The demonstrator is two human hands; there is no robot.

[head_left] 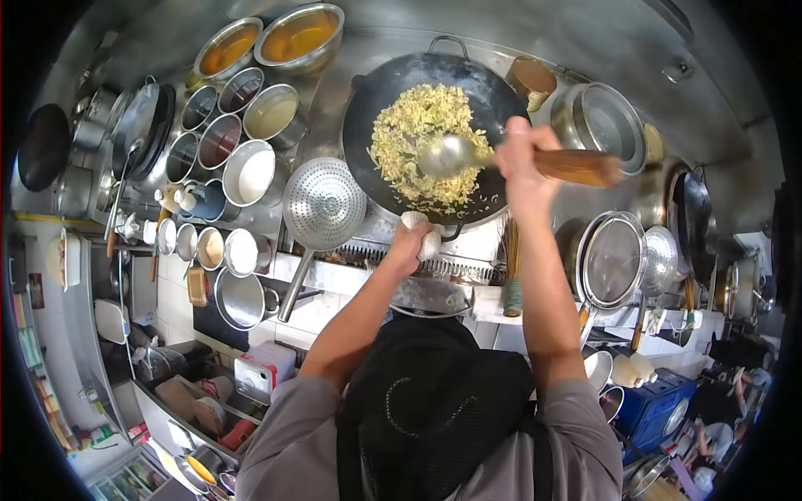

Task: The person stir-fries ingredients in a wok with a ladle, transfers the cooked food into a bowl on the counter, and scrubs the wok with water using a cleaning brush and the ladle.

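A large black wok (489, 88) sits on the stove, holding a heap of fried rice (418, 121) with bits of egg and green. My right hand (528, 167) is closed around the wooden handle of a metal ladle (447, 156). The ladle's bowl is over the rice, slightly blurred by motion. At the wok's near rim, my left hand (406, 250) grips a folded white cloth (429, 242) beside the near loop handle (453, 233). Whether the fingers also hold the metal through the cloth is hidden.
A perforated skimmer (324, 203) lies left of the wok, near several metal seasoning pots (249, 171). Two bowls of orange liquid (299, 37) stand at the back left. Right of the wok are a brown container (532, 79), stacked metal pots (614, 125) and strainers (614, 260).
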